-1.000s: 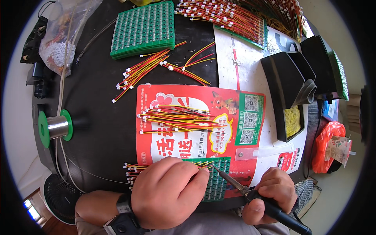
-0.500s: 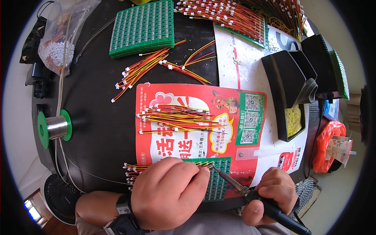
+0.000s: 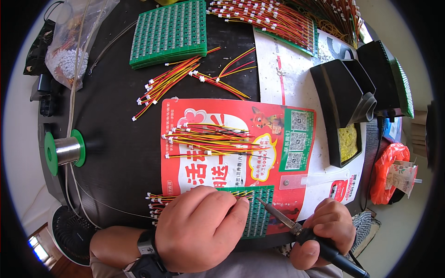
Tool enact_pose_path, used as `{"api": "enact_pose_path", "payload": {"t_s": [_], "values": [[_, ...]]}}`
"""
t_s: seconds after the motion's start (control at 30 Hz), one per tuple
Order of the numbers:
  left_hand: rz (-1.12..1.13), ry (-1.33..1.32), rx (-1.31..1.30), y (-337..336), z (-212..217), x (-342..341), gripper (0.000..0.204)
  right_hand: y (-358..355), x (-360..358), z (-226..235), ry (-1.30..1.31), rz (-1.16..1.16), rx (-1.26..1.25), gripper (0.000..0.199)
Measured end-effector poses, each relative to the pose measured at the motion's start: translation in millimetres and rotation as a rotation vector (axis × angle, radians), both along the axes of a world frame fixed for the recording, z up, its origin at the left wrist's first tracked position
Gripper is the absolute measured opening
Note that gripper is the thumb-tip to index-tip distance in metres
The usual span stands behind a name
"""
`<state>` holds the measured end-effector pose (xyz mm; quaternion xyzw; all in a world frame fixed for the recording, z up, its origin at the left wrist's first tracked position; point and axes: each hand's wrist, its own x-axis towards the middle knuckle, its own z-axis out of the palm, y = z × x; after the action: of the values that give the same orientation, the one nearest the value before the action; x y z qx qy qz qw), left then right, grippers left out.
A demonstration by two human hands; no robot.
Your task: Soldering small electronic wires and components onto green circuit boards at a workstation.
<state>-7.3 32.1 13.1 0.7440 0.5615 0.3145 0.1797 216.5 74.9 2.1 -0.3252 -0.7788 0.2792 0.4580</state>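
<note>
My right hand (image 3: 327, 231) grips a soldering iron (image 3: 320, 243) with a dark handle. Its metal tip points up and left, over a green circuit board (image 3: 259, 217) and a little right of my left fingertips. My left hand (image 3: 201, 227), with a watch (image 3: 146, 264) at the wrist, covers much of that board. Its thumb and fingers are pinched together at the board; what lies between them is hidden. Red, yellow and black wires with white connectors (image 3: 157, 199) stick out left from under the hand, and some wire ends show above the fingertips.
Loose cables (image 3: 208, 141) lie on a red printed sheet (image 3: 296, 185). Behind are stacked green boards (image 3: 169, 32), more cables (image 3: 162, 83) and a wired board (image 3: 273, 23). A solder spool (image 3: 67, 152) stands left; a black iron stand (image 3: 340, 92) with yellow sponge (image 3: 348, 141) stands right.
The soldering iron's tip has shifted slightly right, away from my left fingertips, and my right hand has moved a little right with it. My left hand stays in place.
</note>
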Motion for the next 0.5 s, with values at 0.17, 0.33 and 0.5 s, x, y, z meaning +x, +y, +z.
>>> {"api": "enact_pose_path", "payload": {"t_s": [0.17, 0.33, 0.5], "values": [[-0.001, 0.006, -0.002, 0.3, 0.6, 0.3, 0.027, 0.3, -1.6, 1.7, -0.019, -0.007, -0.021, 0.029], [0.032, -0.047, 0.045, -4.1, -3.6, 1.9, 0.027, 1.3, 0.4, 1.2, -0.017, 0.012, -0.014, 0.028], [0.017, 0.002, 0.041, -2.9, 4.8, 4.8, 0.027, 1.6, -1.8, 0.9, -0.014, -0.005, -0.006, 0.028]]}}
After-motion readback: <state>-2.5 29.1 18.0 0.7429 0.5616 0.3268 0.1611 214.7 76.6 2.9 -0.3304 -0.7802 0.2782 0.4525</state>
